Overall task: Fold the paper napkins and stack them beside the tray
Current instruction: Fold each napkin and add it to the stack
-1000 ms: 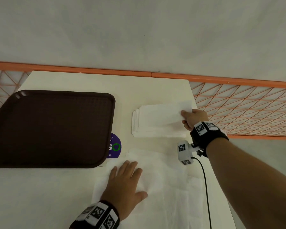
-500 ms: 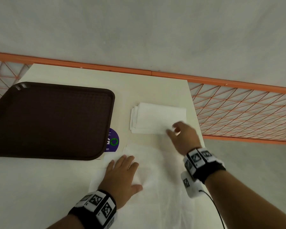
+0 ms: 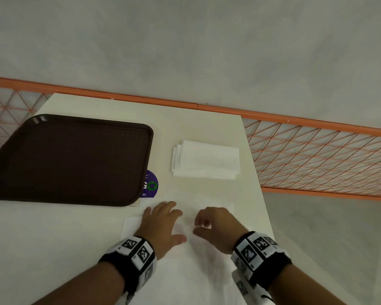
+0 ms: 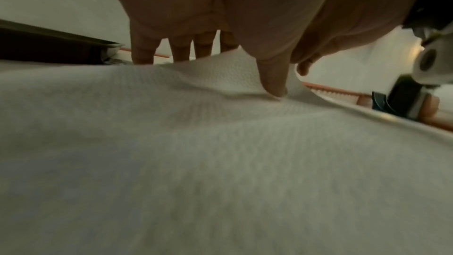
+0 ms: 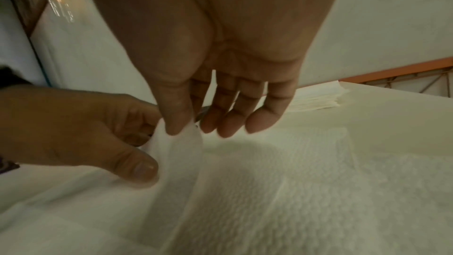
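Purple round sticker [image 3: 150, 184] on the surface, partly under the tray [image 3: 70, 159]: small word "go" legible; remaining print cut off, unreadable.
Wristbands [image 3: 136, 249]: square coded markers only.

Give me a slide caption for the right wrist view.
Right hand pinches a napkin edge beside the left hand.

Left hand [image 4: 220, 16] flat on napkin [image 4: 196, 152]

Folded white napkins [image 3: 206, 160] stacked beside brown tray [image 3: 68, 159].
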Motion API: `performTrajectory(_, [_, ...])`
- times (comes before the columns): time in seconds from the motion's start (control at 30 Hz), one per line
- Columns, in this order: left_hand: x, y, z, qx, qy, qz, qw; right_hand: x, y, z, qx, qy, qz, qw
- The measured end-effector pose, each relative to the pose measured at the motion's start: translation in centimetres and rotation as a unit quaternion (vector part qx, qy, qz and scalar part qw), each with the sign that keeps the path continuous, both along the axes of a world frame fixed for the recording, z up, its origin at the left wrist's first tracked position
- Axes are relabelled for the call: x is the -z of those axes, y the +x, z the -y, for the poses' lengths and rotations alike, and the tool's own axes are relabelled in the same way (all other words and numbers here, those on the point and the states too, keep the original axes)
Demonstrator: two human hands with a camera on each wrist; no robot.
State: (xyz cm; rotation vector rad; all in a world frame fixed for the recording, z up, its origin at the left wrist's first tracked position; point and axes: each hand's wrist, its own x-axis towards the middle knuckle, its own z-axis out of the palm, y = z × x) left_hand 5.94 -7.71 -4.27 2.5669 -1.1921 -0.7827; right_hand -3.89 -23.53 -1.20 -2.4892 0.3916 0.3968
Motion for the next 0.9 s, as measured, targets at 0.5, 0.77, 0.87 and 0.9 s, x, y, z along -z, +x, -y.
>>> performTrajectory(0.5, [-4.5,3.0,-1.7,-0.2,-0.19,-0.149,0.95,-0.6,-5.0,0.8,0.312,0.416,0.08,0.851])
performTrajectory(0.77, [-4.2,0.4,-2.6,-0.403,-0.253,-0.45,0.755,-1.9,-5.3,1.5,0.374,0.462,0.123,0.795])
performTrajectory(0.87, [-3.9,0.4,-2.0,-0.404,-0.238,-0.374,0.8,-1.7,-5.1,1.3,0.395,0.427,0.127,0.804])
performTrajectory(0.9, [-3.9,0.5,-1.8,-0.404,-0.228,-0.346,0.815,-1.7,-5.1,1.3,0.401,0.412,0.128,0.808])
